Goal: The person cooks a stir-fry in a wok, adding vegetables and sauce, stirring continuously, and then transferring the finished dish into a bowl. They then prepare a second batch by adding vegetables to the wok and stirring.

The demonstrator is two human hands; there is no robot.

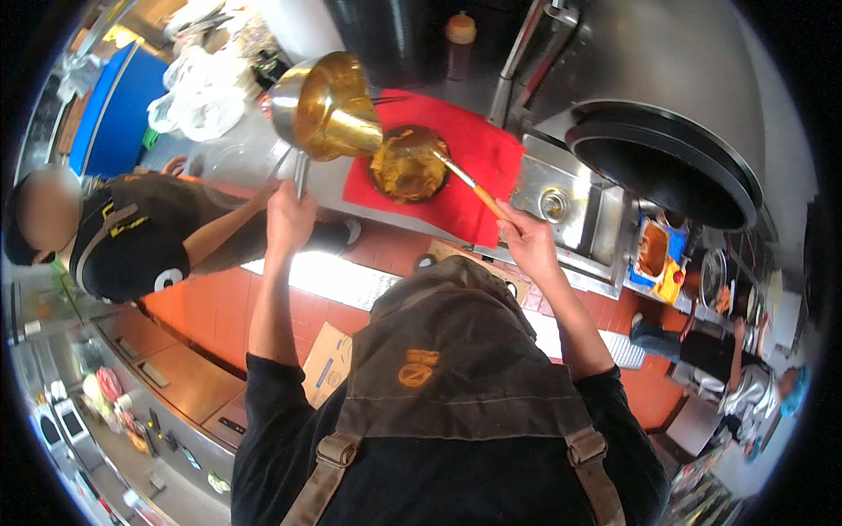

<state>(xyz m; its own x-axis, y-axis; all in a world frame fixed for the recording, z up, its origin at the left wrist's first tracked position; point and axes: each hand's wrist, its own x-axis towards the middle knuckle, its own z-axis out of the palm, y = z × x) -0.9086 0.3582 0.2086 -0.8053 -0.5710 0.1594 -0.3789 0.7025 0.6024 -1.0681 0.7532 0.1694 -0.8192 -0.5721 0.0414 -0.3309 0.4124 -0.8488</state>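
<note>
My left hand (290,214) is closed around the handle of a steel saucepan (287,105), which is tilted on its side with yellow-brown sauce coating its inside and rim. Just right of its rim, a dark round bowl or pan (409,164) holding yellow-brown food rests on a red cloth (485,154). In my right hand (531,238) is the wooden handle of a metal utensil (475,186), its far end at the right side of the dark vessel. The utensil's tip is too unclear to identify.
A sink (554,204) adjoins the red cloth at right, beside large black woks (664,164). A squeeze bottle (460,46) stands behind. White plastic bags (204,92) and a blue bin (117,108) are at left. One co-worker (138,230) stands close at left, another (717,355) farther right.
</note>
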